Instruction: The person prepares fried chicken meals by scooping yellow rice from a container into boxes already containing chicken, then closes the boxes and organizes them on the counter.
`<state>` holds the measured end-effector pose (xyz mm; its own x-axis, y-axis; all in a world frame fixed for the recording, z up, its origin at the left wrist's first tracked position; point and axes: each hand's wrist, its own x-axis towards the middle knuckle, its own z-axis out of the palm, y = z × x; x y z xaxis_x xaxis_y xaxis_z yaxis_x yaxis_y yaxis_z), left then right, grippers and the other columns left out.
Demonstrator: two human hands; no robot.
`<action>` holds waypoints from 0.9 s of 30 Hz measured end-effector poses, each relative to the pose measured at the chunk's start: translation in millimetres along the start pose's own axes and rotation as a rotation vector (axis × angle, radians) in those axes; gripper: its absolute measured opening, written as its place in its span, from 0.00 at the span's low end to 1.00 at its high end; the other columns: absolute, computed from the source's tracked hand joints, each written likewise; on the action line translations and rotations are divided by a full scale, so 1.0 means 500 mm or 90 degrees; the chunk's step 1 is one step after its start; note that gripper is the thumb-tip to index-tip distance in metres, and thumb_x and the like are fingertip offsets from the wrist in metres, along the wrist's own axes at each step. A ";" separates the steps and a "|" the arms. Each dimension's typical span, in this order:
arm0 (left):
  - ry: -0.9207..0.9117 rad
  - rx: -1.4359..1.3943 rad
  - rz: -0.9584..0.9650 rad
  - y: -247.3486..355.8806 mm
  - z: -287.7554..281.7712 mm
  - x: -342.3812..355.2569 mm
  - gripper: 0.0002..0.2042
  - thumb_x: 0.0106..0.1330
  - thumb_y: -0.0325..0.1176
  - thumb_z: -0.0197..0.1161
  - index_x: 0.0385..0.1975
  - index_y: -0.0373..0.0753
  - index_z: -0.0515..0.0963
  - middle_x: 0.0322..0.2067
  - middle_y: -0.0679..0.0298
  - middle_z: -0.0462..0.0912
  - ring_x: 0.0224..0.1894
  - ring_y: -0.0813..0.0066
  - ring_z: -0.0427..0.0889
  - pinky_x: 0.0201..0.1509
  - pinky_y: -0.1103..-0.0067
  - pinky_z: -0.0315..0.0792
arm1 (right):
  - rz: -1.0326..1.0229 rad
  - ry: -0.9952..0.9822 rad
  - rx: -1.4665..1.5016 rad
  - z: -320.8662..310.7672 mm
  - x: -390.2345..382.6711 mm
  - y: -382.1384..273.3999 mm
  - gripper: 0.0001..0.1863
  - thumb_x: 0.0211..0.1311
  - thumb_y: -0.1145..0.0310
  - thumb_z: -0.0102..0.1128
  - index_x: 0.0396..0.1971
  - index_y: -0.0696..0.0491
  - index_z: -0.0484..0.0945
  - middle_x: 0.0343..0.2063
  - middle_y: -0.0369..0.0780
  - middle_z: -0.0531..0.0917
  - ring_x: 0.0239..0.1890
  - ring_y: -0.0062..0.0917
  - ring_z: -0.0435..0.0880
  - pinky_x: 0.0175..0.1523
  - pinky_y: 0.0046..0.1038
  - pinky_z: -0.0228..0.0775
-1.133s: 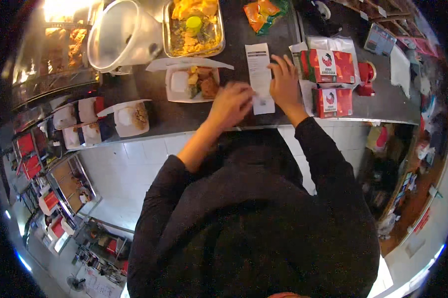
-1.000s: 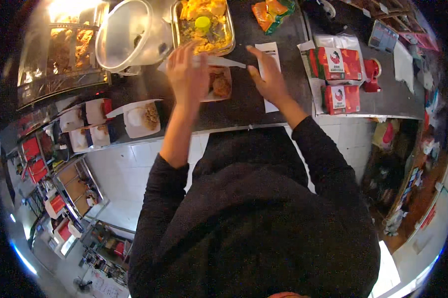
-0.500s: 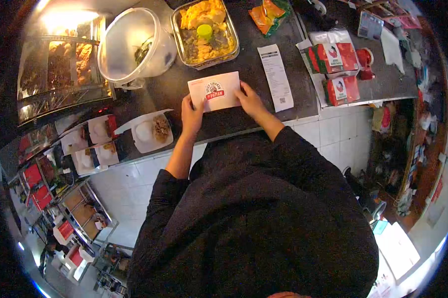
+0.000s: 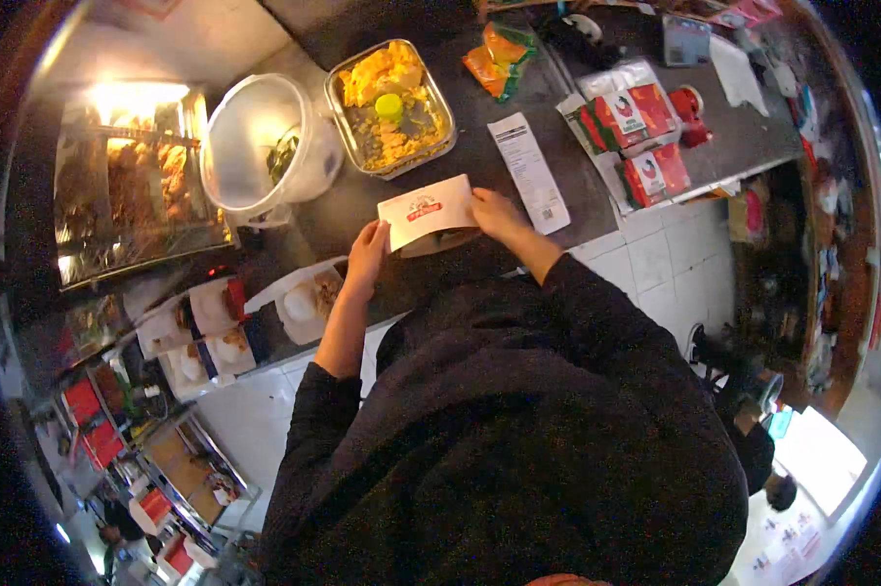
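A white cardboard piece [image 4: 450, 198] printed with a red and dark logo is held up over the dark counter in front of me. Its lower edge bows upward in an arch, and a brownish patch shows beneath it that I cannot make out. My left hand [image 4: 367, 256] pinches its left end, and my right hand [image 4: 502, 219] grips the right end, thumb and fingers closed on it. Just beyond lies a glass tray [image 4: 443, 146] of yellow-orange food with a lime-green round cap [image 4: 389, 106] in it. A long printed receipt [image 4: 530, 176] lies to the right of my right hand.
At left stand a clear plastic tub [image 4: 250, 190] and a lit food display case [image 4: 138, 195]. Open white boxes [image 4: 294, 305] with rice line the near left edge. Red and white cartons [image 4: 645, 117] and an orange-green packet [image 4: 499, 61] lie right. Another person [image 4: 753, 444] appears lower right.
The cardboard piece has gone from flat to bowed between my hands. My view has shifted a little, and another person has come into sight at the lower right.
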<state>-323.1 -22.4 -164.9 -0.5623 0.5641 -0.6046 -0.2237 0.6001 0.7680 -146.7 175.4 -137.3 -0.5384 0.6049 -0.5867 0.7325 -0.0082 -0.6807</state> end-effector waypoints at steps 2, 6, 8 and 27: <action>-0.002 -0.019 0.063 -0.012 0.032 -0.017 0.20 0.69 0.41 0.56 0.54 0.33 0.73 0.42 0.63 0.80 0.45 0.76 0.76 0.51 0.80 0.67 | -0.069 0.117 0.013 0.058 0.023 0.078 0.23 0.63 0.56 0.47 0.52 0.54 0.74 0.45 0.53 0.80 0.42 0.47 0.81 0.48 0.44 0.72; -0.002 0.015 0.187 -0.051 0.030 -0.005 0.22 0.63 0.30 0.63 0.57 0.36 0.71 0.39 0.60 0.81 0.45 0.71 0.78 0.52 0.77 0.69 | -0.240 0.145 -0.064 0.072 0.017 0.148 0.28 0.63 0.60 0.50 0.63 0.50 0.64 0.57 0.52 0.71 0.54 0.50 0.70 0.57 0.42 0.68; 0.064 0.289 0.364 -0.017 0.015 -0.002 0.32 0.53 0.26 0.70 0.60 0.37 0.67 0.51 0.53 0.74 0.53 0.60 0.74 0.57 0.71 0.69 | -0.244 0.169 -0.144 0.046 0.000 0.121 0.29 0.61 0.59 0.54 0.63 0.47 0.65 0.61 0.50 0.65 0.57 0.48 0.68 0.58 0.42 0.68; -0.088 0.924 0.784 0.048 0.031 0.013 0.34 0.58 0.47 0.63 0.67 0.58 0.59 0.67 0.42 0.47 0.67 0.38 0.52 0.68 0.53 0.52 | -0.833 -0.024 -0.520 -0.033 0.010 0.064 0.26 0.57 0.57 0.58 0.59 0.34 0.69 0.69 0.44 0.50 0.70 0.53 0.46 0.59 0.55 0.66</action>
<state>-319.7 4.7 -153.9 0.2080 0.9781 -0.0064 0.9779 -0.2077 0.0254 -118.9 191.3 -154.8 -0.9654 -0.1783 0.1902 -0.2301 0.9256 -0.3004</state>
